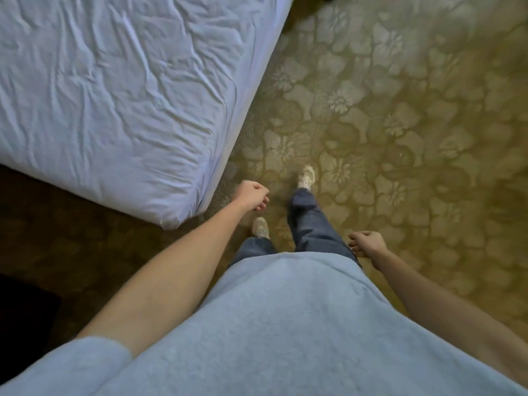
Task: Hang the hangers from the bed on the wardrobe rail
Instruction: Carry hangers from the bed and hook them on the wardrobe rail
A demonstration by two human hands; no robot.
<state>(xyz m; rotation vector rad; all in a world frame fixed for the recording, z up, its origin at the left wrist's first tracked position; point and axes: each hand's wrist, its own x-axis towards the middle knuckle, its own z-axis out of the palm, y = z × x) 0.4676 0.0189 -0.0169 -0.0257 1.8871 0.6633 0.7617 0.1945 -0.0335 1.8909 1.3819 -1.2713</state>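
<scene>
Loosely curled and holding nothing, the left hand (253, 195) hangs just off the bed (114, 95) corner; the right hand (367, 242) dangles likewise beside the jeans (311, 224).

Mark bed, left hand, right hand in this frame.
bed (120, 90): head view, on the wrinkled white sheet.
left hand (253, 195): head view, on the back of the hand, fingers loosely curled, empty.
right hand (368, 243): head view, on the back of the hand, empty.

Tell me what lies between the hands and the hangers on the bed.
Cannot be settled: no hangers show on the visible part of the bed, only wrinkled sheet. Left hand and right hand hang loosely curled, holding nothing, over the carpet. The wardrobe rail is out of view.
</scene>
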